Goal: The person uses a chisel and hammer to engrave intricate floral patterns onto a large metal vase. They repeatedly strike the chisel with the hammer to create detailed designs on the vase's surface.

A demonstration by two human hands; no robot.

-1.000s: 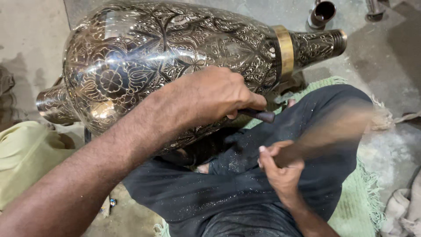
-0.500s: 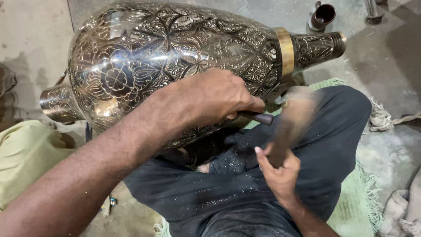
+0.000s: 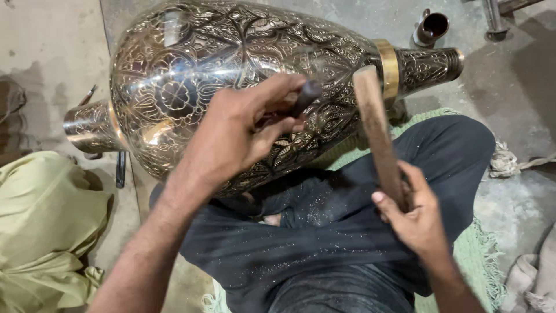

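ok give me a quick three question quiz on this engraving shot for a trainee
1. True or false: the right hand grips a flat wooden stick.
2. What does the left hand pinch against the engraved metal vase?
A. a dark chisel-like tool
B. a paintbrush
C. a cloth
3. Fill in: the vase lies on its ___ across the person's lap.

Key: 1 true; 2 A; 3 side
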